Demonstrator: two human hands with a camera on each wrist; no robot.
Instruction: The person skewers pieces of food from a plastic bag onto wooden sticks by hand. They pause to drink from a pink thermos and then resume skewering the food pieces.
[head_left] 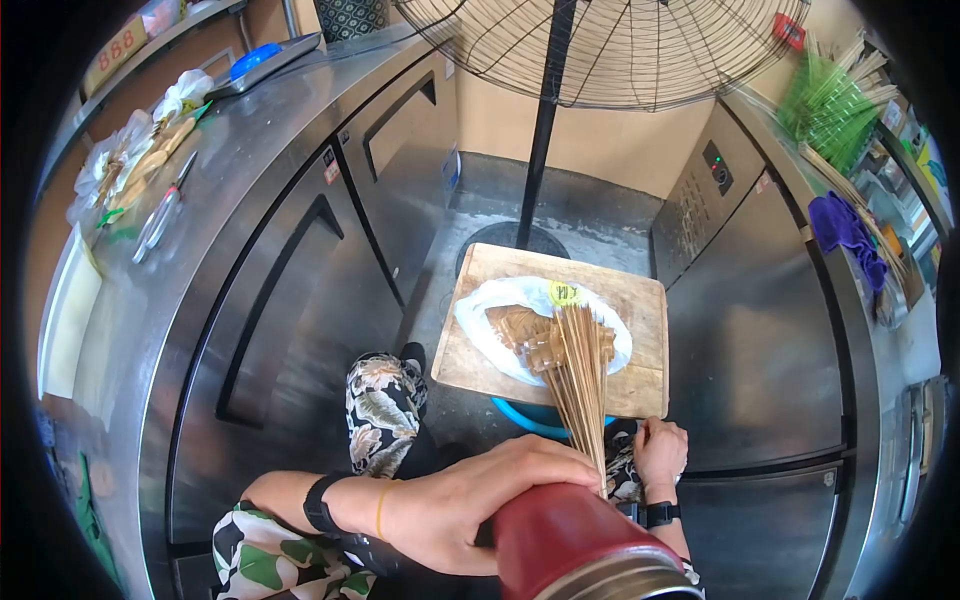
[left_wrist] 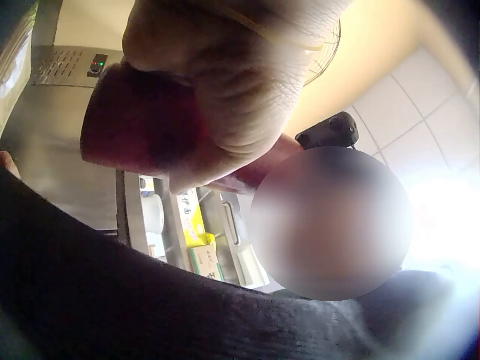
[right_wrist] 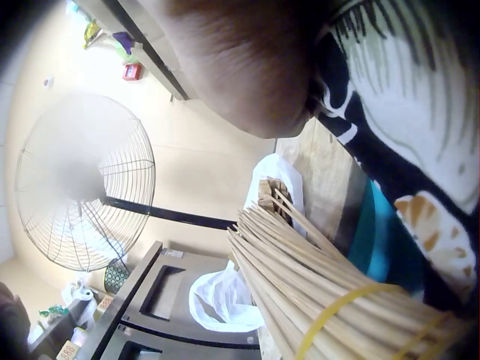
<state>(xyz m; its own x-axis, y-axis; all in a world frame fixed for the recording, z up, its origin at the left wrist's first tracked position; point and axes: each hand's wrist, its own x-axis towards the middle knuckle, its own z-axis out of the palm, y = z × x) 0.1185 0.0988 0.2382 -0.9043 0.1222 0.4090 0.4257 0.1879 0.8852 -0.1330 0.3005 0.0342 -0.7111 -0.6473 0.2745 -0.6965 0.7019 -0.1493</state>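
My left hand (head_left: 455,500) grips a red cup with a metal rim (head_left: 570,535). In the left wrist view the fingers curl round the red cup (left_wrist: 135,124), whose far end reaches the person's blurred face. My right hand (head_left: 660,450) rests loosely curled by the near right corner of a wooden board (head_left: 640,370), over the patterned trouser leg, with no object seen in it. Between the hands stands a bundle of thin wooden skewers (head_left: 582,365), tied with a yellow rubber band (right_wrist: 330,319). Behind it, brown pieces (head_left: 515,325) lie in a white plastic bag (head_left: 475,320).
Steel cabinets stand on both sides, the left counter (head_left: 230,150) holding scissors (head_left: 165,210) and bags. A wire-caged fan (head_left: 620,50) rises behind the board. A blue basin (head_left: 535,420) shows under it. A purple cloth (head_left: 845,235) lies on the right counter.
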